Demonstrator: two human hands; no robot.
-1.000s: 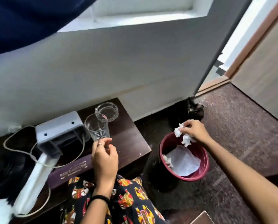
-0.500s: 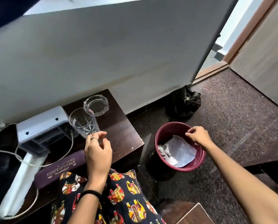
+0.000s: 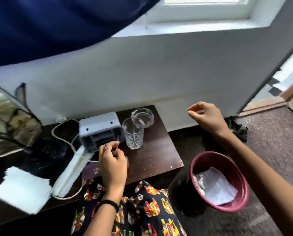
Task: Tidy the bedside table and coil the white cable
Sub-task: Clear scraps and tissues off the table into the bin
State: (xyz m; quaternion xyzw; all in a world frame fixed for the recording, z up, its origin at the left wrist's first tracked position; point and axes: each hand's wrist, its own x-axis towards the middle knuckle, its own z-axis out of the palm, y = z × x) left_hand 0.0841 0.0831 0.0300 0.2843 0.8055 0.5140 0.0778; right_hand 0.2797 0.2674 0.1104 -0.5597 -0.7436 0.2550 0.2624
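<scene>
Head view showed the dark wooden worktop (image 3: 152,155) ending in a right edge and front corner at about 3 o'clock of the cut-glass tumbler (image 3: 133,133), with open floor beyond it down to the maroon waste bin (image 3: 227,201), which held crumpled paper. The white cable (image 3: 64,133) looped over the worktop at 9 o'clock of the grey plastic box (image 3: 98,128) and ran on along a white strip toward the near edge; its ends could not be made out. A glass ashtray (image 3: 143,116) sat just behind the tumbler. The maroon case under the left hand (image 3: 112,166) was mostly hidden, its lettering unreadable. The left side was blurred, a white pad (image 3: 21,189) cut soft at the edges. The left grip was curled, fingertips at the box front; whether it pinched anything could not be told. The right hand (image 3: 205,116) hung in the air above the floor at 2 o'clock of the tumbler, fingers loosely curled, holding nothing.
</scene>
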